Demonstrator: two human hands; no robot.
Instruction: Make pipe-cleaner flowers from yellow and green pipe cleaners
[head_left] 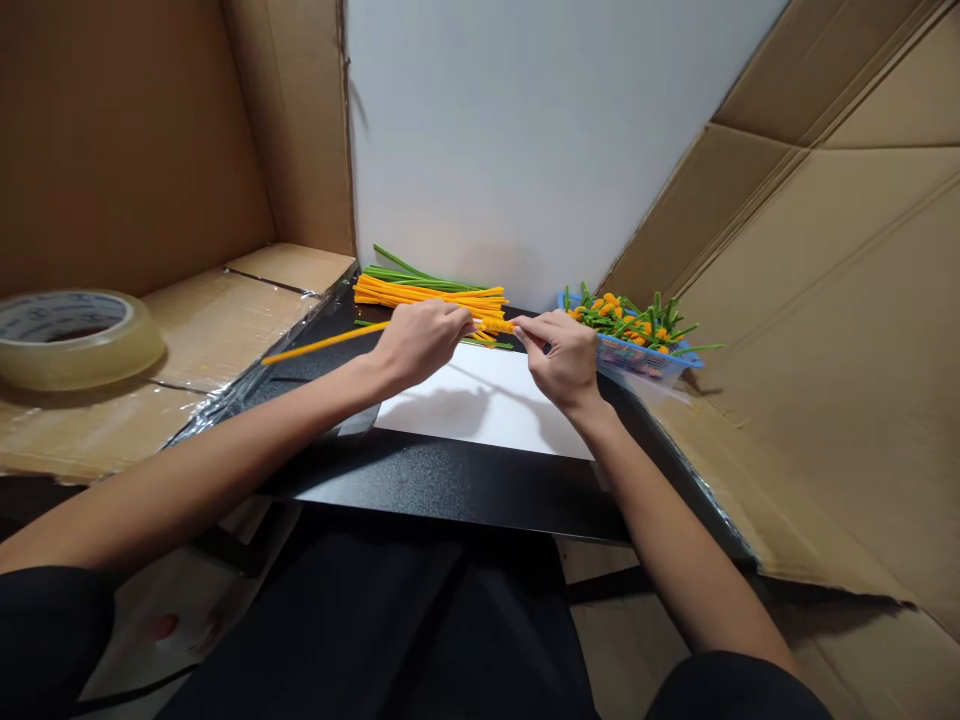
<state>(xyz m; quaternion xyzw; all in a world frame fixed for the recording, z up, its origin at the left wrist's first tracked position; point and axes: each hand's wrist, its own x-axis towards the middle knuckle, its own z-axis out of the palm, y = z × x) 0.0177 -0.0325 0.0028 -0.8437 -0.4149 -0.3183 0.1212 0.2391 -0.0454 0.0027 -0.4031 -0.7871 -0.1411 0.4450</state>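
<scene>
My left hand (424,338) is closed in a pinch on an orange pipe cleaner (322,343), whose straight length sticks out to the left past the knuckles. Between my two hands shows a tightly coiled orange part (495,325), with a short white bit at its left end that looks like a thin stick. My right hand (564,355) pinches the right end of this coil between thumb and fingertips. Both hands are held above a white sheet (480,400) on the black tabletop. Just behind them lies a bundle of straight orange pipe cleaners (420,292).
Green pipe cleaners (405,272) lie behind the orange bundle. At the right stands a blue basket (645,360) of green and orange twisted pieces. A tape roll (82,345) rests on cardboard at the left. Cardboard walls (825,280) and a white panel (525,140) enclose the table.
</scene>
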